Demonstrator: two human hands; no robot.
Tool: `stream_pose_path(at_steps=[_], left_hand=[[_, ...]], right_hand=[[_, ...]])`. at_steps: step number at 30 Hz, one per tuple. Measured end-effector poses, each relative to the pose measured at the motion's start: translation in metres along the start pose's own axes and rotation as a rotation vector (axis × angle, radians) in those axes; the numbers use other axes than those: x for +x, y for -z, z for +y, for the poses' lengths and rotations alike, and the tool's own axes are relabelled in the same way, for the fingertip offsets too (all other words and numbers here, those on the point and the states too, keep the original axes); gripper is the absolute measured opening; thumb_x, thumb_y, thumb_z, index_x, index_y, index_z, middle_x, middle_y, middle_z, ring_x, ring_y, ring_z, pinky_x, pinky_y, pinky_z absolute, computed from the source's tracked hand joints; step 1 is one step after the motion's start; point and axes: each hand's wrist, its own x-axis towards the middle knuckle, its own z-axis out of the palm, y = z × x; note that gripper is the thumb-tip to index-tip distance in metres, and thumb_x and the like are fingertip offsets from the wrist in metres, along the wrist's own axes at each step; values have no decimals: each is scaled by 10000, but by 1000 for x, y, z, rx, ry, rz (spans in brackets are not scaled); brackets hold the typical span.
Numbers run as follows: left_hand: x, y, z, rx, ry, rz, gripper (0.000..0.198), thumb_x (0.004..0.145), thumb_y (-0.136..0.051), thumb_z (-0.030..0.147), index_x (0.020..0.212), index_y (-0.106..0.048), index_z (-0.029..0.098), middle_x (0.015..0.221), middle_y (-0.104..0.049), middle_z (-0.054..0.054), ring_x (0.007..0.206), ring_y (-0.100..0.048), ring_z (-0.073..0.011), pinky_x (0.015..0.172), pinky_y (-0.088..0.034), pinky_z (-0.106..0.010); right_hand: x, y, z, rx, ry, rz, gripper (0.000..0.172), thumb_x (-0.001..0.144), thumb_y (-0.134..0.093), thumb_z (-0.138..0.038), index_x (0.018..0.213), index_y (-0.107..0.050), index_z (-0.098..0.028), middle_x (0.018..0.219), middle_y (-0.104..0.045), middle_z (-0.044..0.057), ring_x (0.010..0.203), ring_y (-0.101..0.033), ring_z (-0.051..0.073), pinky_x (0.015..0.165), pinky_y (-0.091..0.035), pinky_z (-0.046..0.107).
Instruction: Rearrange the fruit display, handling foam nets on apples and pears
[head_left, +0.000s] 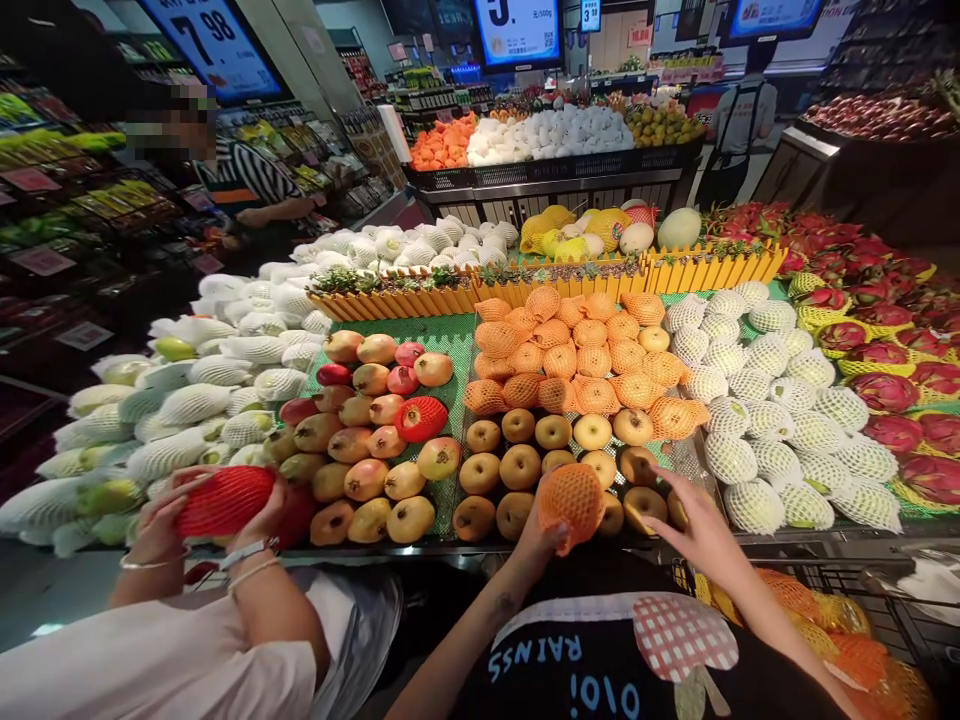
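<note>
My left hand [546, 528] is closed round a pear in an orange foam net [571, 500], held above the front of the display. My right hand [697, 528] has its fingers spread and holds nothing; it hovers beside the bare brown pears [519, 466] at the front edge. Whether its thumb touches a pear I cannot tell. Behind these lie several rows of pears in orange nets [559, 358]. To my left, another person's hands [259, 520] hold a fruit in a red foam net [226, 500].
Pomegranates [367, 478] lie left of the pears, with white-netted fruit [196, 404] beyond. On the right are more white-netted fruit [769, 420] and dragon fruit [889, 395]. A low orange fence [420, 301] crosses behind. A cart with netted fruit [862, 655] stands at my right.
</note>
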Motion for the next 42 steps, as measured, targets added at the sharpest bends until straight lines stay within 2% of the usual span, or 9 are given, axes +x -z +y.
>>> stream_pose_path(at_steps=[3,5,10,14,17,22,30,37,42], left_hand=[[4,-14,9,-169,64,-35,1212,569,-900,850,1523,-454,250,1534,-532,-163,1469,-504,-431,1235,-453,-540],[4,-18,16,-135,72,-104,1199,570,-964,743,1518,-407,265,1562,-489,-165,1492,-477,-414,1257,-422,-521],[5,-4,38,175,80,-236,679,798,-840,342,1399,-536,253,1359,-679,-115,1224,-677,-313,1036,-574,-446],[3,8,44,446,-34,-19,334,798,-684,148,1120,-698,235,1125,-781,-69,988,-732,-257,803,-590,-345],[-3,4,39,592,-318,188,101,857,-672,149,908,-697,232,990,-767,-61,910,-714,-227,777,-587,-332],[-8,-9,34,640,-562,-268,247,1033,-546,181,914,-749,253,992,-796,-75,973,-743,-226,870,-633,-386],[-5,-11,29,844,-475,-314,330,942,-705,172,1229,-791,310,1573,-600,-117,1427,-571,-362,1154,-552,-594],[-2,-21,9,818,-414,-319,586,779,-865,222,1343,-713,269,1681,-477,-157,1550,-442,-458,1227,-454,-678],[-5,-21,6,837,-342,-218,693,727,-934,400,1351,-675,247,1606,-561,-205,1423,-603,-438,1089,-601,-565]], right_hand=[[1,-35,-27,501,-3,-153,775,820,-873,-541,1513,-581,-355,1630,-555,84,1480,-540,352,1226,-444,552],[5,-61,-33,785,-91,-198,834,763,-887,-621,1489,-591,-337,1601,-585,86,1465,-560,346,1200,-476,536],[5,-93,-31,1182,-396,-263,701,731,-767,-793,1187,-730,-262,1155,-809,114,1229,-721,385,1029,-600,547],[1,-92,-31,1265,-504,-221,736,716,-772,-819,1199,-724,-266,1158,-819,89,1189,-742,360,1024,-610,519],[2,-94,-32,1278,-549,-145,716,731,-793,-799,1205,-713,-269,1194,-814,81,1185,-745,340,990,-623,477],[2,-105,-24,1254,-547,-70,626,818,-656,-824,1143,-716,-292,1108,-828,55,1123,-758,318,890,-640,423],[-6,-111,-4,1232,-587,93,581,862,-662,-746,1183,-735,-268,1193,-819,56,1148,-752,309,931,-632,415],[-14,-117,4,1127,-563,165,584,794,-775,-736,1201,-712,-322,1244,-813,23,1201,-742,328,896,-649,444],[-19,-104,-5,1031,-477,209,583,778,-795,-793,1115,-763,-318,1128,-830,16,1081,-761,323,843,-641,433]])
